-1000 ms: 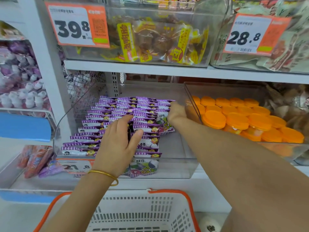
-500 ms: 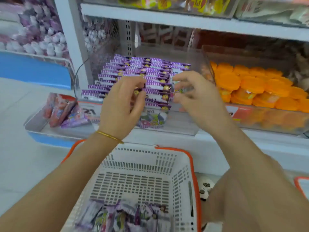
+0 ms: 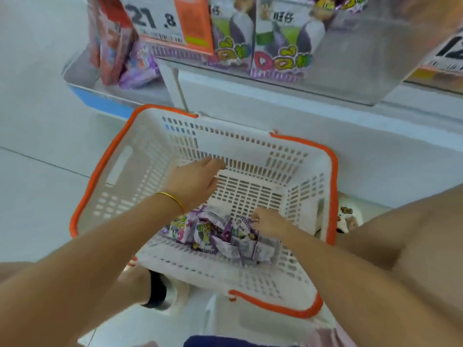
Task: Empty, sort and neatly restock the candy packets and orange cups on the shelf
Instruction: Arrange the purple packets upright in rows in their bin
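L hand (image 3: 194, 182) is hovering open over basket (image 3: 120, 171), 11 o'clock of candy packets (image 3: 218, 236); R hand (image 3: 268, 221), fingers curled, is touching their 2 o'clock edge. Whether it's gripping, can't tell.

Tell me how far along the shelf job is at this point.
Done: a small pile of purple candy packets lies in the basket. In hand: right hand is on that pile, fingers curled, grip unclear; left hand hovers open above. Left: upright packets stand in the shelf bin, so emptying isn't finished; sorting and restocking seem unstarted. Orange cups are out of view.
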Action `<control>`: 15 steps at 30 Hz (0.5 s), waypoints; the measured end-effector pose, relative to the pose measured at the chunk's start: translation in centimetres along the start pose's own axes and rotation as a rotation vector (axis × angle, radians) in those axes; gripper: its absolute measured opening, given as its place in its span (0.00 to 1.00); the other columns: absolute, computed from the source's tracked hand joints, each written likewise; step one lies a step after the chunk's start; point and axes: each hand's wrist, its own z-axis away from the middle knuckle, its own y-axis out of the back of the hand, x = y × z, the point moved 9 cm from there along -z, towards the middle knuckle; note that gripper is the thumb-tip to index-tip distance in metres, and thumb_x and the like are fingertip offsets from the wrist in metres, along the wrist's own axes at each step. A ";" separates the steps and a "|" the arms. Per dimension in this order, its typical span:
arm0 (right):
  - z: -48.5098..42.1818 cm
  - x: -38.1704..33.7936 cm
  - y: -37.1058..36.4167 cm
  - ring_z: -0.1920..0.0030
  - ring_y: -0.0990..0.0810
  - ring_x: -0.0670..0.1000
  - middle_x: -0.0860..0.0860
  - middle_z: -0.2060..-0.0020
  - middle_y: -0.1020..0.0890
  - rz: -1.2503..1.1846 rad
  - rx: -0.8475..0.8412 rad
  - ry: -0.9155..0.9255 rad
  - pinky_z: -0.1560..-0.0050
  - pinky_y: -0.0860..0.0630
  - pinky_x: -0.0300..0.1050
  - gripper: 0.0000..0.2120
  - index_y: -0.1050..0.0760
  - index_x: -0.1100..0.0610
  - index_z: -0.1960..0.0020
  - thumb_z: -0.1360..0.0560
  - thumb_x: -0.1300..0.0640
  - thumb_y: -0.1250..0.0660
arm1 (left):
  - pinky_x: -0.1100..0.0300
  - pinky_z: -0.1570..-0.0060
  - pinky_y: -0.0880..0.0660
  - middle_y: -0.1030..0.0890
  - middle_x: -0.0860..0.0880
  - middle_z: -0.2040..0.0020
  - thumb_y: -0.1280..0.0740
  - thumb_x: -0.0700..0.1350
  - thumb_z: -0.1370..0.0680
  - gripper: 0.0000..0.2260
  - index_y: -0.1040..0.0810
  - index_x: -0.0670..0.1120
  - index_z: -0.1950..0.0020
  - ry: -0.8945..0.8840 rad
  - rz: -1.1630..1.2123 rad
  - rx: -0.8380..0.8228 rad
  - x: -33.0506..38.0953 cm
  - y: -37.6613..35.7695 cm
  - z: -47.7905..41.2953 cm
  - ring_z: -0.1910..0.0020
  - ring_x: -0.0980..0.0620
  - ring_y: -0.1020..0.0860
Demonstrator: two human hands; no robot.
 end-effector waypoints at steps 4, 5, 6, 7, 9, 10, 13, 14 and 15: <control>-2.4 1.8 -2.8 0.52 0.28 0.53 0.57 0.42 0.25 0.085 -0.127 -0.047 0.54 0.31 0.44 0.21 0.33 0.60 0.37 0.20 0.44 0.41 | 0.50 0.55 0.23 0.28 0.48 0.36 0.44 0.44 0.19 0.16 0.33 0.49 0.31 0.102 0.080 -0.092 -2.4 -2.5 0.7 0.59 0.52 0.26; -2.8 2.1 -3.3 0.52 0.26 0.54 0.56 0.46 0.24 0.095 -0.134 -0.051 0.55 0.29 0.45 0.23 0.32 0.60 0.38 0.22 0.41 0.40 | 0.51 0.54 0.23 0.28 0.49 0.35 0.44 0.44 0.19 0.16 0.33 0.49 0.31 0.116 0.100 -0.106 -2.7 -2.8 0.7 0.59 0.53 0.27; -3.0 2.2 -3.7 0.53 0.25 0.54 0.54 0.51 0.25 0.085 -0.125 -0.058 0.55 0.29 0.46 0.24 0.32 0.59 0.40 0.23 0.40 0.38 | 0.53 0.53 0.24 0.29 0.50 0.35 0.44 0.44 0.19 0.16 0.33 0.49 0.31 0.129 0.115 -0.117 -3.0 -3.1 0.7 0.59 0.54 0.29; -3.3 2.4 -4.1 0.53 0.25 0.54 0.53 0.53 0.25 0.066 -0.104 -0.061 0.55 0.29 0.47 0.23 0.31 0.58 0.41 0.24 0.40 0.36 | 0.55 0.54 0.24 0.29 0.50 0.34 0.44 0.44 0.19 0.16 0.33 0.50 0.31 0.140 0.125 -0.129 -3.1 -3.5 0.7 0.60 0.55 0.30; -3.3 2.3 -4.1 0.54 0.25 0.54 0.54 0.54 0.24 -0.014 -0.052 -0.062 0.55 0.29 0.47 0.17 0.28 0.59 0.45 0.24 0.46 0.34 | 0.56 0.55 0.26 0.29 0.50 0.35 0.44 0.44 0.19 0.15 0.32 0.50 0.32 0.156 0.146 -0.148 -3.3 -4.1 0.6 0.59 0.54 0.29; -3.1 2.1 -3.6 0.57 0.26 0.53 0.53 0.57 0.25 -0.075 -0.015 -0.057 0.57 0.31 0.46 0.11 0.27 0.58 0.50 0.23 0.49 0.33 | 0.56 0.54 0.26 0.29 0.50 0.36 0.44 0.44 0.19 0.14 0.32 0.50 0.33 0.162 0.166 -0.161 -3.4 -4.4 0.6 0.58 0.53 0.27; -2.7 1.8 -0.4 0.67 0.36 0.50 0.51 0.68 0.35 -0.213 0.121 -0.007 0.65 0.43 0.45 0.15 0.36 0.58 0.65 0.24 0.57 0.33 | 0.55 0.47 0.26 0.29 0.48 0.36 0.42 0.44 0.19 0.14 0.31 0.49 0.34 0.190 0.256 -0.215 -3.2 -5.7 0.6 0.52 0.51 0.25; -2.3 1.1 1.2 0.67 0.37 0.50 0.52 0.69 0.36 -0.213 0.143 0.037 0.64 0.45 0.45 0.15 0.36 0.59 0.65 0.24 0.58 0.33 | 0.54 0.43 0.27 0.30 0.47 0.35 0.41 0.45 0.20 0.15 0.31 0.48 0.33 0.203 0.287 -0.236 -3.0 -6.1 0.5 0.48 0.51 0.25; -2.0 0.1 2.6 0.66 0.37 0.51 0.53 0.69 0.36 -0.199 0.142 0.093 0.64 0.46 0.45 0.15 0.36 0.60 0.65 0.25 0.59 0.33 | 0.54 0.39 0.29 0.31 0.46 0.33 0.40 0.46 0.20 0.17 0.33 0.47 0.31 0.219 0.307 -0.262 -2.7 -6.4 0.3 0.43 0.50 0.26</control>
